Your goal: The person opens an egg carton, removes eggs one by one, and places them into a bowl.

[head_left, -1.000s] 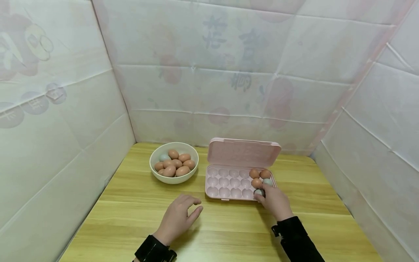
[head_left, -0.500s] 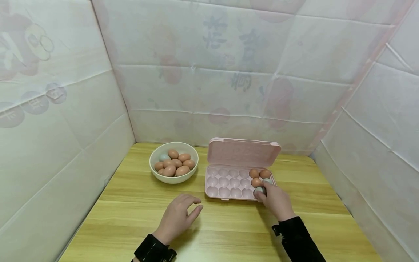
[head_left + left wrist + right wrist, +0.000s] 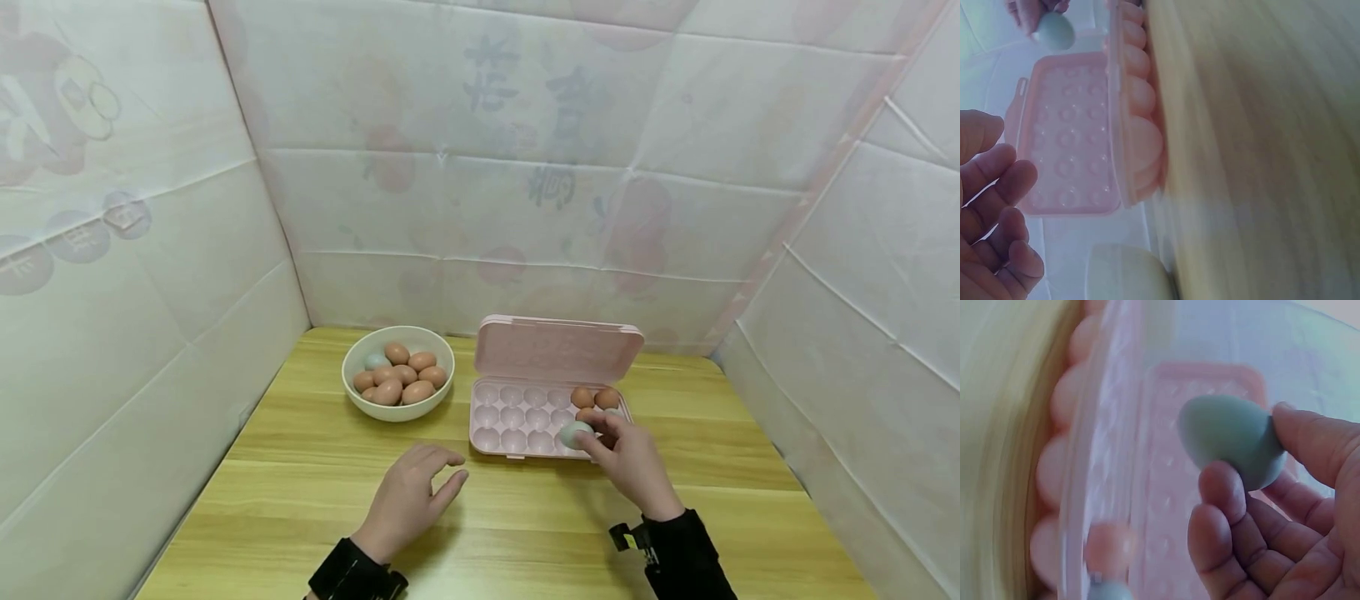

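Note:
My right hand (image 3: 633, 471) pinches a pale green egg (image 3: 576, 434) between thumb and fingertips, over the front right part of a pink plastic egg box (image 3: 513, 419). In the right wrist view the egg (image 3: 1229, 434) is plainly raised above the box, its broad side facing the camera. Brown eggs (image 3: 582, 397) and another pale green egg sit in the box's right-hand cups, partly hidden behind the fingers. The box's lid (image 3: 558, 352) stands up at the back. My left hand (image 3: 405, 500) hovers left of the box, fingers loosely bent and holding nothing.
A cream bowl (image 3: 397, 413) with several brown eggs and one pale green egg stands left of the box. Both rest on a wood-grain table (image 3: 300, 500). Pale printed sheets (image 3: 442, 208) enclose its back and sides.
My right hand has lifted the pale green egg out of the front right cup and moved it slightly left. The left hand has barely moved.

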`<state>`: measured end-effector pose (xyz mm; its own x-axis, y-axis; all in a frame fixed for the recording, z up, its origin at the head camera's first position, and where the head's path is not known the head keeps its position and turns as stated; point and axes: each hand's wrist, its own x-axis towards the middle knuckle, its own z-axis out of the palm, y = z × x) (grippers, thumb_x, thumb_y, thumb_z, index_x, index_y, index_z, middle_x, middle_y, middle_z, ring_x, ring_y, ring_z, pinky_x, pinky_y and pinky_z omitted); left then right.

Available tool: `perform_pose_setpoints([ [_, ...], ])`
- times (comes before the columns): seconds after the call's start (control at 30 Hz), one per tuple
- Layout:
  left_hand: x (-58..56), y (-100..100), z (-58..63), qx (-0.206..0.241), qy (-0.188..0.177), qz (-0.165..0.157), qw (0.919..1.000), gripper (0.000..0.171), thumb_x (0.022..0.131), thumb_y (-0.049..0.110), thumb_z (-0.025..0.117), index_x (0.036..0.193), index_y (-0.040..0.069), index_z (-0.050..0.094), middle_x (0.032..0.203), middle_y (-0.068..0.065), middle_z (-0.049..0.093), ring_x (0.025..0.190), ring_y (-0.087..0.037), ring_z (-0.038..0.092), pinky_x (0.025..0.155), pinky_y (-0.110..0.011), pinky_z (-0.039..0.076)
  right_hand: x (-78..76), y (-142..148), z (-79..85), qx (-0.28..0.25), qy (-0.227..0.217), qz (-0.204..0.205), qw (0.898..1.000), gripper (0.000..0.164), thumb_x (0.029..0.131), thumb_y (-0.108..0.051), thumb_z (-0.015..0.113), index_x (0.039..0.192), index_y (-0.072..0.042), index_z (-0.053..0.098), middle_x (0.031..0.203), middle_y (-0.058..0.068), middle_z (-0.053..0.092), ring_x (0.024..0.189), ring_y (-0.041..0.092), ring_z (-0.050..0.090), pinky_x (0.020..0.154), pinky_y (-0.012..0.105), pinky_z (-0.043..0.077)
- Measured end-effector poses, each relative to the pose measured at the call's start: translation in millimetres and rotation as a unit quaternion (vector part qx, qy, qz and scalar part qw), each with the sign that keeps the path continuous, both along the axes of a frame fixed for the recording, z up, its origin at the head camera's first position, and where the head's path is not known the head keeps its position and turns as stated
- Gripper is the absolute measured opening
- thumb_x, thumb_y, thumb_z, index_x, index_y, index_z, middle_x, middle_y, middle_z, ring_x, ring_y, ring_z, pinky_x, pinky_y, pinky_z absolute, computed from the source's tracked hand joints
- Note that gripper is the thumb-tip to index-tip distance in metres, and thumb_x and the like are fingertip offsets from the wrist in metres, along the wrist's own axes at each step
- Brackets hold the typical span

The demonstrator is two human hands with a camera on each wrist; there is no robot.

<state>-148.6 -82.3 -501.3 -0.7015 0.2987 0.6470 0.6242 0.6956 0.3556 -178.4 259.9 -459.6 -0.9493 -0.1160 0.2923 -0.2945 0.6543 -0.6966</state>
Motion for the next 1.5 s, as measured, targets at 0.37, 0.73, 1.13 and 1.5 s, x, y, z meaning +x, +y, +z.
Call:
perform_pose_setpoints([
  [0.37, 8.6, 15, 12.8, 0.028, 0.039, -0.06, 0.997, 0.053, 0.086, 0.031, 0.091, 0.13, 0.01, 0.071, 0.127, -0.004, 0.075, 0.116, -0.019, 0.073, 0.095, -0.03, 0.062, 18.5, -37, -15.7, -0.297, -0.167, 0.171, 0.924, 0.039, 0.11, -0.013, 0.06, 0.139, 0.011, 0.056, 0.11, -0.005, 0.078, 0.09, 0.004, 0.071, 0.082, 0.023, 0.06],
  [0.73, 15.5, 31, 16.8, 0.019, 0.057, -0.107, 0.9924, 0.06, 0.079, 0.028, 0.095, 0.13, 0.006, 0.072, 0.131, -0.007, 0.072, 0.119, -0.02, 0.073, 0.102, -0.021, 0.057, 29.6, -65, -38.4, -0.398, -0.263, 0.26, 0.839, 0.028, 0.114, -0.016, 0.053, 0.139, -0.008, 0.061, 0.121, -0.006, 0.075, 0.095, 0.005, 0.071, 0.089, 0.023, 0.061],
  [1.13, 16.7, 41, 13.8, -0.009, 0.089, -0.105, 0.9904, 0.055, 0.076, 0.026, 0.097, 0.123, 0.008, 0.074, 0.118, -0.002, 0.075, 0.105, -0.012, 0.073, 0.09, -0.018, 0.06, 35.1, -75, -42.2, -0.421, -0.277, 0.286, 0.815, 0.026, 0.114, -0.014, 0.05, 0.137, -0.011, 0.063, 0.125, -0.006, 0.074, 0.1, 0.005, 0.071, 0.089, 0.023, 0.06],
  [1.5, -2.5, 17, 31.5, -0.008, 0.095, -0.082, 0.992, 0.052, 0.078, 0.018, 0.095, 0.123, 0.005, 0.072, 0.12, -0.009, 0.078, 0.105, -0.019, 0.076, 0.09, -0.027, 0.063, 32.0, -71, -45.3, -0.389, -0.283, 0.252, 0.839, 0.034, 0.115, -0.021, 0.051, 0.145, -0.008, 0.058, 0.125, -0.006, 0.073, 0.101, 0.007, 0.072, 0.092, 0.026, 0.059],
])
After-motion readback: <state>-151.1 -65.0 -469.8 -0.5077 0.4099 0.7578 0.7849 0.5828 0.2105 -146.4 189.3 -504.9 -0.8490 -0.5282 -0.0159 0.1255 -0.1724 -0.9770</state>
